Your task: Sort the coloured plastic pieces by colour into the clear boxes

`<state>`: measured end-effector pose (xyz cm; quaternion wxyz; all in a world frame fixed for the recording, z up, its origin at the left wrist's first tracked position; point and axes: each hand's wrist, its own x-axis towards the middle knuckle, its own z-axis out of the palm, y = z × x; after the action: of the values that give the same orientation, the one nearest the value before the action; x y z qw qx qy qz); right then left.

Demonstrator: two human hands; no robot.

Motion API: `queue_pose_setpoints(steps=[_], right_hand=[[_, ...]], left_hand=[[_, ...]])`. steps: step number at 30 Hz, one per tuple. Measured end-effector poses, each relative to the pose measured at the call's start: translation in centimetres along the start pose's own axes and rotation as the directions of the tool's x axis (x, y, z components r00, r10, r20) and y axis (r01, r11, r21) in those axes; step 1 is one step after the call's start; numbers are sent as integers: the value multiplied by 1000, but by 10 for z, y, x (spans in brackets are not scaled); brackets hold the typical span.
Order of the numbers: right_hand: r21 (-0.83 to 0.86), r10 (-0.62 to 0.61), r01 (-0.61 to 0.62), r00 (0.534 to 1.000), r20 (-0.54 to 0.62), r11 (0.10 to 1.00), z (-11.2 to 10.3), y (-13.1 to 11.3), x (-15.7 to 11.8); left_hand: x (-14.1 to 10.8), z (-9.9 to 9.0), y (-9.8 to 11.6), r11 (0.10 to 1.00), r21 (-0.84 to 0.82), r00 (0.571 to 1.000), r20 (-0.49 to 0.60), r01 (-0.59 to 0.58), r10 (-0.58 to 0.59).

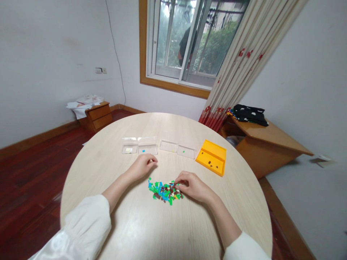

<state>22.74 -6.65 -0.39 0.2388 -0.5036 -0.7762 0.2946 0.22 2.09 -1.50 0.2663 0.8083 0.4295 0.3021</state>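
A heap of small toy bricks in green, blue, brown and a little yellow lies on the round table. At its right edge, my right hand has thumb and fingertips pinched among brown bricks. Whatever is between them is too small to make out. My left hand is above and left of the heap, fingers curled together, contents hidden. Just beyond it stands a clear box with a blue brick inside. Pale yellow bricks lie in the clear compartment to its left.
Another open clear box holds a yellow bit and a green brick. An open orange-yellow box with several brown bricks stands at the right. Beyond the round table are a window, a curtain and a wooden desk.
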Motion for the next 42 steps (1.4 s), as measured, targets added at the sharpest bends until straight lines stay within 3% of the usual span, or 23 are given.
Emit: queue_pose_setpoints(steps=[2,5,9,15,25,31,34,37,40,42], right_hand=[[-5,3,-3,1000,-8,1000,1,1,0],[-25,16,-16,1000,-14,1000,2,1,0],[-33,22,-22,1000,-14,999,2,0,0],[-3,30,-30,999,-10,1000,3,0,1],[124,41,-26,992,-122,992,-2,4,2],[114,63,-38,973,-222,993,-7,8,5],[6,66,-71,886,-459,997,-21,21,4],[-144,4,-148,713,-701,978,-41,46,-1],[-282,-50,-299,601,-798,911,-57,75,-11],[-310,-37,-409,554,-831,858,-64,89,-17]], left_hand=[[2,-16,-12,997,10,986,-151,71,-68],[5,-41,-34,981,-7,920,-346,193,-184],[6,-62,-61,952,-55,844,-450,301,-293],[6,-67,-80,931,-58,827,-442,361,-348],[4,-65,-90,886,143,824,-457,441,-336],[5,-62,-77,907,166,819,-514,388,-256],[6,-52,-56,946,160,850,-499,282,-169],[4,-34,-31,982,138,913,-403,128,-63],[-1,-15,-10,994,111,968,-250,14,14],[-6,-4,2,996,74,989,-137,-46,55]])
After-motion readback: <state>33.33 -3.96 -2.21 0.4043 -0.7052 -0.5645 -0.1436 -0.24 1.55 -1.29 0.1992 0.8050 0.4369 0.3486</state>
